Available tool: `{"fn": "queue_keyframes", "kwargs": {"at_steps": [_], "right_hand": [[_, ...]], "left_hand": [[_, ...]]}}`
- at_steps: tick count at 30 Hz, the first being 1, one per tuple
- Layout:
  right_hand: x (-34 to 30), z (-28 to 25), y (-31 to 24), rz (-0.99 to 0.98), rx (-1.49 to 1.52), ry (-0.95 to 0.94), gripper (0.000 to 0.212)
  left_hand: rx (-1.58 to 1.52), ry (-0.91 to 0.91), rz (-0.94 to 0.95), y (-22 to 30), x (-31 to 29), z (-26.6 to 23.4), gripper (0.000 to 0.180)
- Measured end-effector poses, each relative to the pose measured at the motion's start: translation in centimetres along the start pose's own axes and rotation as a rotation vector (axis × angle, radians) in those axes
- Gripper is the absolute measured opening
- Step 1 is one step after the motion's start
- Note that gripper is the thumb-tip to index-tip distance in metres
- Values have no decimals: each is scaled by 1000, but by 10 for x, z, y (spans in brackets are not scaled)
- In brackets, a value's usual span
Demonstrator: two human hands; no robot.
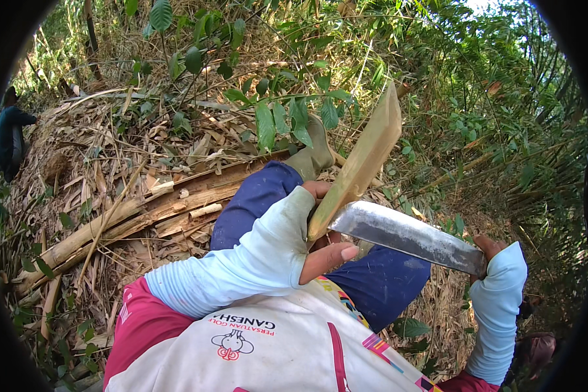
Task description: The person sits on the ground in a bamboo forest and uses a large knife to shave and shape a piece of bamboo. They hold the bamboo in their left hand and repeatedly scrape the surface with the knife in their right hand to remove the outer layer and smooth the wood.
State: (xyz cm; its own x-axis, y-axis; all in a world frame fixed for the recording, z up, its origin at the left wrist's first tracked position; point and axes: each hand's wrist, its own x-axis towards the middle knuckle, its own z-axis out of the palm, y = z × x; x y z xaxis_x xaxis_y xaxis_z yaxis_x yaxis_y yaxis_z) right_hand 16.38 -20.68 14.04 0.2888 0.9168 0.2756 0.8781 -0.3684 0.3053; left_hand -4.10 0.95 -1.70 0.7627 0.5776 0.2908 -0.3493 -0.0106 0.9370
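Note:
My left hand [330,253], in a light blue sleeve that covers the palm, is closed around the lower part of a pale, flat-sided piece of wood [362,153]. The piece stands tilted, its angled upper end leaning up and to the right. My thumb sticks out below it, and some of the fingers are hidden behind. At the right, my right hand [493,253] grips a machete [408,236]; its handle is mostly hidden. The broad grey blade reaches left across my lap, and its far end meets the wood's lower edge, close to my left thumb.
Under the wood are my legs in blue trousers [258,199] and a green boot [315,153]. A split log [137,215] lies on dry leaves at left. Leafy twigs [284,121] hang ahead. Another person [10,134] is at the far left edge.

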Motion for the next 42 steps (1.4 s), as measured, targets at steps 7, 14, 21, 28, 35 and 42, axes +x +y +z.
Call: {"fn": "queue_keyframes", "kwargs": {"at_steps": [7,14,21,28,35,42], "right_hand": [[-6,-8,-1,128,21,36,49],[-5,-13,0,67,-49,15,49],[2,-27,-4,44,-90,-2,48],[7,-39,-5,-13,-72,47,46],[21,-52,-7,-16,-201,-38,42],[31,-45,0,-44,-205,42,39]], "left_hand": [[-106,-22,-12,1,-1,-2,82],[-7,-78,90,3,-3,-3,93],[73,-99,98,7,-6,-1,89],[105,-107,195,4,-8,2,83],[326,-63,273,5,-8,5,74],[431,37,335,4,-3,8,64]]}}
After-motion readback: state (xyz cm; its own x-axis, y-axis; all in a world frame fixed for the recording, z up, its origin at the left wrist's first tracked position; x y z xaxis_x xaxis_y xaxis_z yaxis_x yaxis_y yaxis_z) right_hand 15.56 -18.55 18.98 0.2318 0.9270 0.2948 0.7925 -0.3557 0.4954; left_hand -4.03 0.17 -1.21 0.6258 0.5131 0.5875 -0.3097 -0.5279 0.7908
